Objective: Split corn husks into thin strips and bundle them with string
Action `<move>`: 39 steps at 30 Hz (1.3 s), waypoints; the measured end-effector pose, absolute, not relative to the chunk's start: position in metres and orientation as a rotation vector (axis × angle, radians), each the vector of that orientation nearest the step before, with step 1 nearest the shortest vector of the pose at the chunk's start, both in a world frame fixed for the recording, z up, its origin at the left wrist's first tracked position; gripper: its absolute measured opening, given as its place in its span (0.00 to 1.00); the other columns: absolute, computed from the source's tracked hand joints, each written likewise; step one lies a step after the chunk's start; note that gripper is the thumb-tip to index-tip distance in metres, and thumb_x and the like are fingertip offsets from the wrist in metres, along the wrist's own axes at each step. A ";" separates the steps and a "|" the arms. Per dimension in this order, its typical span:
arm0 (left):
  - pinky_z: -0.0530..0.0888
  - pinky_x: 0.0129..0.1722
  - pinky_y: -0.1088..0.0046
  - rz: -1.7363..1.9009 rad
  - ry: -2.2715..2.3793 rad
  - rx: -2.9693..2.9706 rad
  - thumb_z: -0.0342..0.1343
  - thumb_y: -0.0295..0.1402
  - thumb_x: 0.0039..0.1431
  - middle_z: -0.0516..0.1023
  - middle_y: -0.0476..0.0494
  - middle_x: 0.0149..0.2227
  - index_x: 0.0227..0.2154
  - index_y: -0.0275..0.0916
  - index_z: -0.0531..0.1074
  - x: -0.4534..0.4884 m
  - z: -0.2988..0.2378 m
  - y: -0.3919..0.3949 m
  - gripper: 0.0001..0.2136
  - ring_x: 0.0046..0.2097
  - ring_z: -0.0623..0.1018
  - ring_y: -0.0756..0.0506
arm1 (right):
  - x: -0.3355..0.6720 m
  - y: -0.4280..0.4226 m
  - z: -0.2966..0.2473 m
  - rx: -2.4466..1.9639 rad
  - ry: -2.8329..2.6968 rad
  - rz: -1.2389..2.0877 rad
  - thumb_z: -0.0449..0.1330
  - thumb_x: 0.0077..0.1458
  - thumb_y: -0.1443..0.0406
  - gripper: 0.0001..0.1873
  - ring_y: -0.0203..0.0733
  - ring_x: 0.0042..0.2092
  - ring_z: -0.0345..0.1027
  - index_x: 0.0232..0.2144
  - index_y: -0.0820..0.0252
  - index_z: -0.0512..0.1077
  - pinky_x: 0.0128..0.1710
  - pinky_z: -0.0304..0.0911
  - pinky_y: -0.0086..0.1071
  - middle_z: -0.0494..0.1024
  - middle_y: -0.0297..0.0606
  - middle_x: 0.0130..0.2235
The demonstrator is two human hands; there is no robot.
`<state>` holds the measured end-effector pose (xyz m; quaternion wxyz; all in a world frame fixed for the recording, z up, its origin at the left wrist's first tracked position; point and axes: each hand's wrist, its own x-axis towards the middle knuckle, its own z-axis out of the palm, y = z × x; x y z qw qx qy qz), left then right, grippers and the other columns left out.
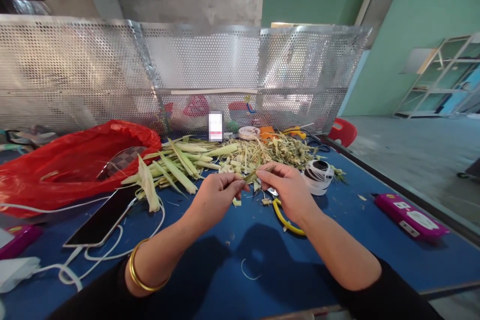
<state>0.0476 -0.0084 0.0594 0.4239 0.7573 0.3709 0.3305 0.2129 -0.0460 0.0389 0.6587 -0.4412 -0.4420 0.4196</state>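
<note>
My left hand [212,199] and my right hand [289,191] meet over the middle of the table, each with thumb and forefinger pinched. Between them runs a narrow green strip of corn husk [250,177], gripped at both ends. Behind my left hand lie pale green corn husks [180,172], some long and flat. A heap of shredded, drier plant bits [270,152] spreads behind my right hand. Under that hand, a curved yellow tool handle [280,215] shows in part; the rest is hidden. A white spool [318,180] wound with thin strand stands beside my right hand.
On the left are a red plastic bag [71,165], a phone [101,217] and its white cable [112,255]. A purple packet [410,217] lies at right on the blue table [247,290]. A perforated metal screen [210,60] rises behind, with a roll of tape [249,132] before it.
</note>
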 end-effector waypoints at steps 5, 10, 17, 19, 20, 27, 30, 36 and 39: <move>0.59 0.23 0.75 0.757 0.963 1.925 0.52 0.38 0.54 0.68 0.51 0.18 0.22 0.38 0.76 0.047 0.063 -0.008 0.13 0.21 0.63 0.51 | 0.213 -0.047 0.043 -0.970 -0.961 0.949 0.65 0.43 0.64 0.04 0.33 0.24 0.59 0.22 0.59 0.74 0.26 0.54 0.29 0.69 0.30 0.20; 0.60 0.24 0.75 0.729 0.970 1.982 0.51 0.38 0.54 0.68 0.50 0.19 0.23 0.38 0.76 0.046 0.064 -0.007 0.13 0.22 0.64 0.50 | 0.216 -0.045 0.041 -1.008 -0.959 0.845 0.64 0.42 0.66 0.04 0.32 0.23 0.56 0.19 0.60 0.74 0.25 0.52 0.29 0.66 0.29 0.18; 0.60 0.24 0.76 0.686 0.977 2.035 0.50 0.36 0.55 0.69 0.50 0.20 0.24 0.37 0.76 0.044 0.060 -0.004 0.13 0.22 0.65 0.51 | 0.233 -0.034 0.037 -1.008 -0.790 0.658 0.63 0.45 0.62 0.10 0.30 0.19 0.49 0.18 0.60 0.69 0.23 0.52 0.28 0.58 0.25 0.14; 0.59 0.23 0.76 0.663 0.986 2.004 0.49 0.37 0.55 0.68 0.50 0.20 0.25 0.36 0.76 0.044 0.060 -0.003 0.13 0.22 0.63 0.52 | 0.242 -0.028 0.033 -1.066 -0.786 0.511 0.60 0.48 0.61 0.11 0.31 0.19 0.49 0.19 0.59 0.69 0.26 0.56 0.30 0.57 0.24 0.14; 0.58 0.22 0.76 0.653 0.989 1.985 0.49 0.38 0.55 0.68 0.51 0.20 0.25 0.36 0.76 0.044 0.060 -0.003 0.14 0.21 0.62 0.52 | 0.246 -0.025 0.031 -1.130 -0.827 0.439 0.59 0.49 0.61 0.09 0.32 0.20 0.53 0.20 0.59 0.70 0.28 0.59 0.31 0.60 0.26 0.15; 0.56 0.22 0.76 0.694 0.955 1.837 0.50 0.39 0.55 0.66 0.52 0.20 0.27 0.35 0.75 0.046 0.062 -0.006 0.14 0.21 0.60 0.53 | 0.240 -0.027 0.031 -1.197 -1.320 0.888 0.65 0.39 0.69 0.19 0.41 0.39 0.69 0.39 0.58 0.76 0.43 0.62 0.37 0.78 0.36 0.37; 0.56 0.22 0.76 0.681 0.942 1.798 0.51 0.39 0.54 0.66 0.52 0.20 0.27 0.35 0.75 0.047 0.060 -0.007 0.13 0.21 0.60 0.53 | 0.224 -0.034 0.030 -0.952 -1.239 1.121 0.66 0.43 0.65 0.15 0.35 0.29 0.67 0.38 0.58 0.76 0.33 0.63 0.31 0.77 0.32 0.27; 0.56 0.21 0.77 0.600 0.875 1.718 0.52 0.40 0.55 0.68 0.52 0.20 0.25 0.35 0.75 0.048 0.059 -0.007 0.13 0.20 0.60 0.55 | 0.215 -0.039 0.029 -0.933 -1.168 0.929 0.65 0.46 0.65 0.04 0.32 0.22 0.63 0.25 0.60 0.75 0.27 0.58 0.28 0.71 0.29 0.17; 0.55 0.20 0.78 0.541 0.826 1.617 0.53 0.44 0.56 0.69 0.51 0.21 0.26 0.35 0.75 0.049 0.061 -0.005 0.16 0.20 0.61 0.55 | 0.215 -0.040 0.033 -0.930 -1.174 0.923 0.65 0.46 0.66 0.03 0.31 0.20 0.60 0.24 0.60 0.75 0.23 0.55 0.27 0.68 0.27 0.15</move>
